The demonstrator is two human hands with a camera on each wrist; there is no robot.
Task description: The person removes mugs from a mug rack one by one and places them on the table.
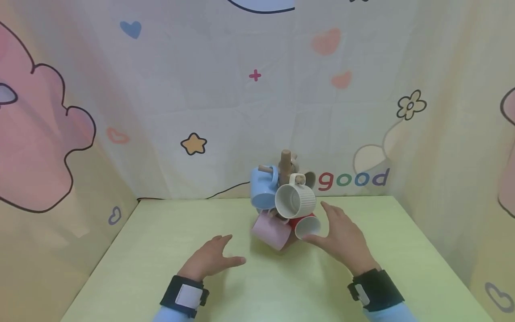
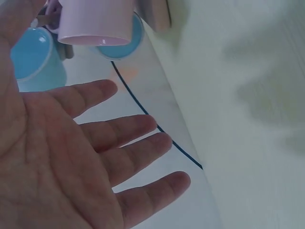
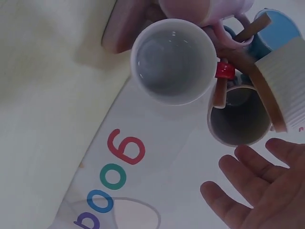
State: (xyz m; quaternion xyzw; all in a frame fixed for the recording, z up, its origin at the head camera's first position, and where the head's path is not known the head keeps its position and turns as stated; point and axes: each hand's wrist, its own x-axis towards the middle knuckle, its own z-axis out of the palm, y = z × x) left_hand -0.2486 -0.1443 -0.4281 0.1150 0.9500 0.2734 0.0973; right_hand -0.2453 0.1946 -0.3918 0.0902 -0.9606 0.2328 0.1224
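Note:
A wooden mug tree (image 1: 285, 166) bears several mugs hung by their handles. At the upper left is a light blue mug (image 1: 261, 190), and in front hangs a white ribbed mug (image 1: 307, 200). Lower down are a tilted pink mug (image 1: 271, 230) and a red mug (image 1: 307, 228) with a white inside. My right hand (image 1: 345, 238), fingers spread, is just right of the red mug, its thumb overlapping that rim in the head view. A grey-lined mug (image 3: 238, 119) appears near its fingertips. Apart from the mugs, at the front left, my left hand (image 1: 210, 259) holds nothing, fingers extended.
The tree stands on a pale green table (image 1: 181, 219) close to the back wall. A printed cloth (image 1: 225, 89) covers the walls. A thin black cable (image 1: 227, 189) runs along the back, left of the tree. Both wrists wear black straps (image 1: 378, 288).

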